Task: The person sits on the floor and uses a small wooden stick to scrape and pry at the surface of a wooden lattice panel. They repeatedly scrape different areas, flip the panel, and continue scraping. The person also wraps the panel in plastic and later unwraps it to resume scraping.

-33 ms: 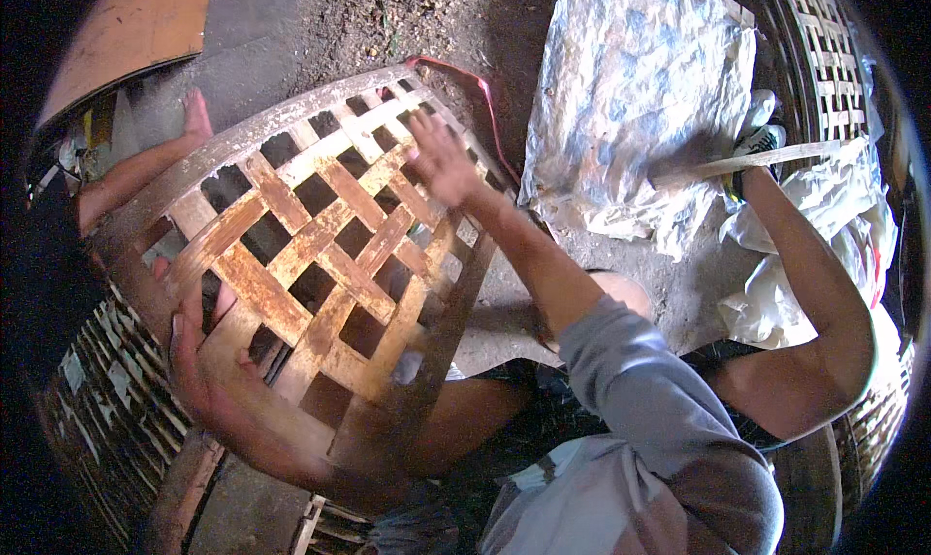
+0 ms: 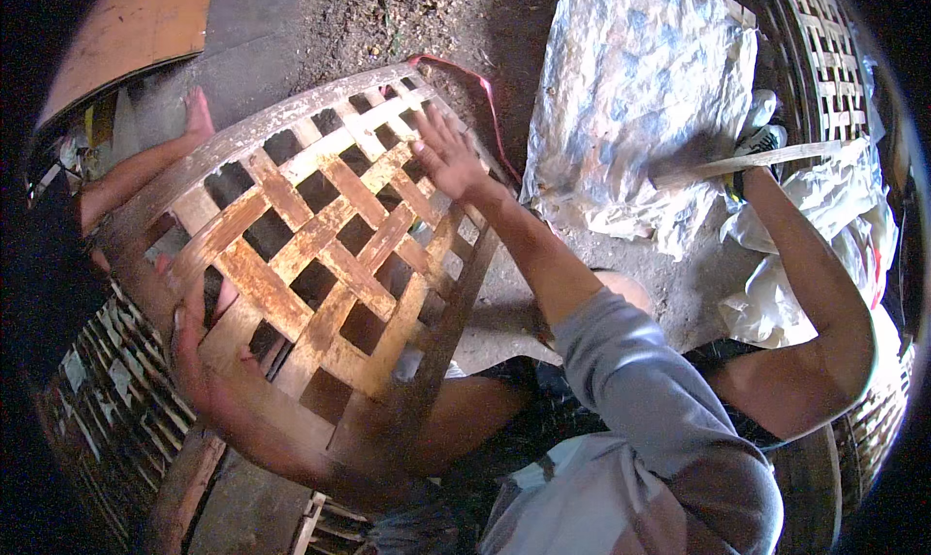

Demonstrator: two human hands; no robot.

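Observation:
A broad woven bamboo basket [image 2: 320, 235], its wide strips crossing with square gaps, is tilted across my lap. Brown stains mark the weave, and a pale worn rim runs along its far side. My left hand [image 2: 199, 347] grips the basket at its near left side, with some fingertips showing through the gaps. On the far right part of the weave, my right hand [image 2: 449, 158] lies flat with fingers spread. A red strap [image 2: 485, 95] trails from the basket's far edge onto the ground.
A crumpled whitish plastic sheet [image 2: 640, 99] lies at the far right, with a flat wooden stick [image 2: 747, 163] over its edge by my sandalled foot. More woven baskets [image 2: 824, 61] stand at the right, slatted wickerwork [image 2: 116, 410] at the left. A brown board [image 2: 136, 31] sits far left.
My right hand has shifted slightly to the right over the weave. The left hand and basket stay nearly in place.

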